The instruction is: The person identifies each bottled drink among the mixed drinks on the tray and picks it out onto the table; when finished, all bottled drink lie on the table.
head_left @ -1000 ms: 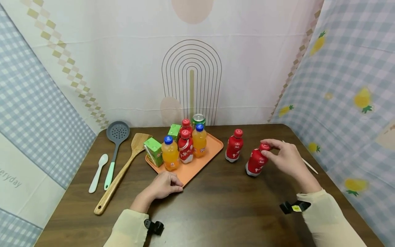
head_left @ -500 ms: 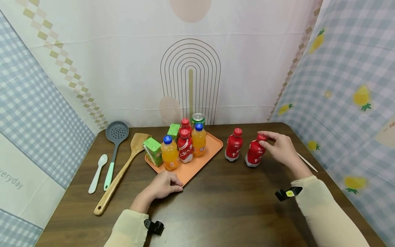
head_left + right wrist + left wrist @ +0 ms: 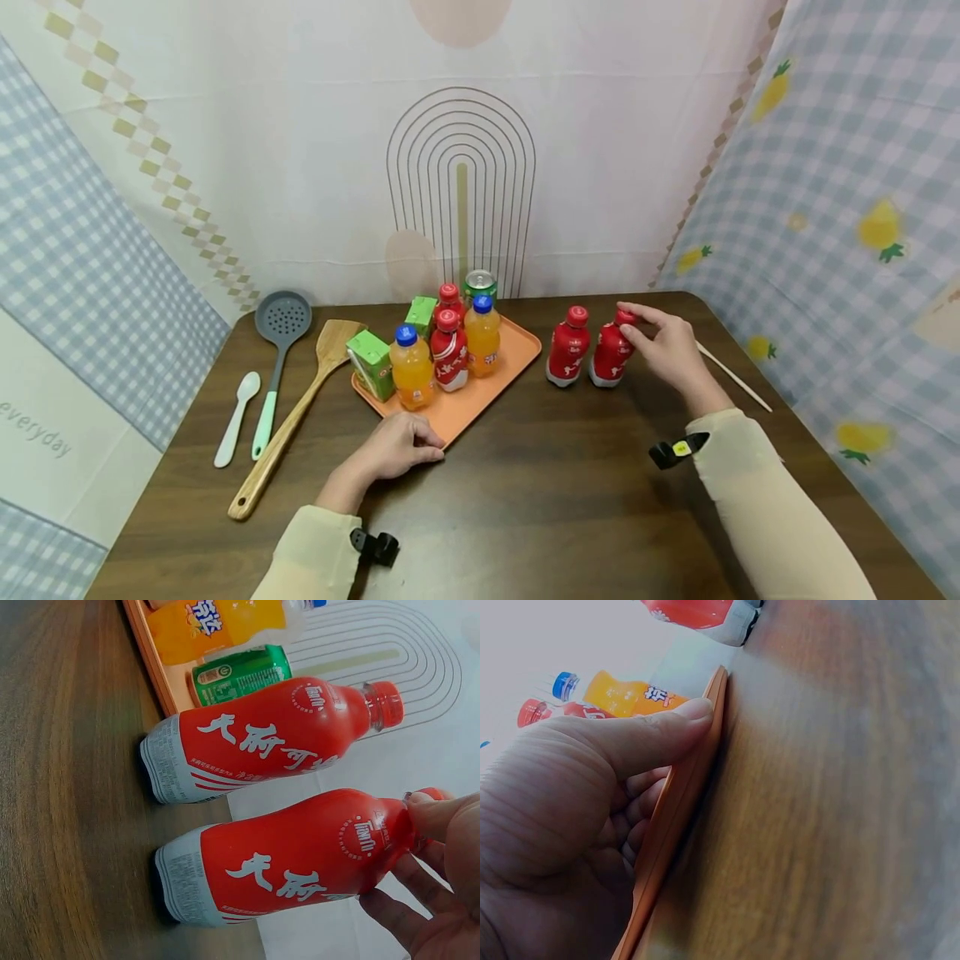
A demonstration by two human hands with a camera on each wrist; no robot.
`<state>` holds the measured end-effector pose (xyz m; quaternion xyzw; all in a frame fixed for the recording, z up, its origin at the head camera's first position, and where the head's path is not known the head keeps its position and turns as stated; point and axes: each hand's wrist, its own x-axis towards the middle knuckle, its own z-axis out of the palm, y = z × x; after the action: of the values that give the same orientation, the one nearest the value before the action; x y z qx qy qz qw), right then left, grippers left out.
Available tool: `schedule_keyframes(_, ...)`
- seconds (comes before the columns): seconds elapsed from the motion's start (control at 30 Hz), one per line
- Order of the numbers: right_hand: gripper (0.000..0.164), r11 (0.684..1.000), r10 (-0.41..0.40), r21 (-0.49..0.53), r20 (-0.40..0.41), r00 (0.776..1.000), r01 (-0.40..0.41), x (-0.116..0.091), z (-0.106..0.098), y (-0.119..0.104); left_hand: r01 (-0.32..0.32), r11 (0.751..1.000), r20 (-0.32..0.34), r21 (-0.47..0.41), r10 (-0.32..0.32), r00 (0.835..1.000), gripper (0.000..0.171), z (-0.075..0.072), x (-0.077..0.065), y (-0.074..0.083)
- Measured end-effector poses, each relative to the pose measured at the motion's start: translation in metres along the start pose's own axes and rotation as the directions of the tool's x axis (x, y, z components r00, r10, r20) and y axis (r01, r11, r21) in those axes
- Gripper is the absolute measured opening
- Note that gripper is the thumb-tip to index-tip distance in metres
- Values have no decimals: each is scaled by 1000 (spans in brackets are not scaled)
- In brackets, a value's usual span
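Note:
My right hand (image 3: pixel 667 350) pinches a red soda bottle (image 3: pixel 611 358) at its neck and cap, between thumb and fingers. It stands nearly upright, close beside a second red soda bottle (image 3: pixel 567 350); the right wrist view shows both labels, the held bottle (image 3: pixel 292 859) nearer the camera. At the front corner of an orange tray (image 3: pixel 513 354), my left hand (image 3: pixel 393 446) holds the rim. In the left wrist view the thumb lies along the tray's edge (image 3: pixel 686 799), with the other fingers curled behind it and partly hidden.
On the tray stand orange soda bottles (image 3: pixel 412 375), red bottles (image 3: pixel 451 358), green drink cartons (image 3: pixel 372 367) and a green can (image 3: pixel 481 286). Left of it lie a wooden spatula (image 3: pixel 296 417), a grey skimmer (image 3: pixel 282 321) and a white spoon (image 3: pixel 238 421). A thin pale stick (image 3: pixel 735 377) lies at right.
My right hand has carried the red soda bottle left and toward the back, beside the other bottle, and its tilt has lessened. The left hand stays at the tray's corner.

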<state>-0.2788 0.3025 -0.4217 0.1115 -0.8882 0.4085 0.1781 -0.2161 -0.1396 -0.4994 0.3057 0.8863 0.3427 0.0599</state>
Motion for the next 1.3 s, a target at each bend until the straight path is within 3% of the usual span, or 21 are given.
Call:
schedule_keyframes(0.53, 39, 999, 21, 50, -31, 999, -19, 1, 4, 1, -3, 1000, -1, -13, 3, 1000, 5, -5, 1, 0)
schedule_keyframes(1.07, 40, 998, 34, 59, -26, 999, -32, -3, 8, 7, 9, 1000, 8, -19, -9, 1000, 4, 1, 0, -2)
schedule_keyframes(1.3, 40, 997, 32, 64, -30, 999, -30, -5, 8, 6, -15, 1000, -8, -16, 15, 1000, 4, 3, 0, -3)
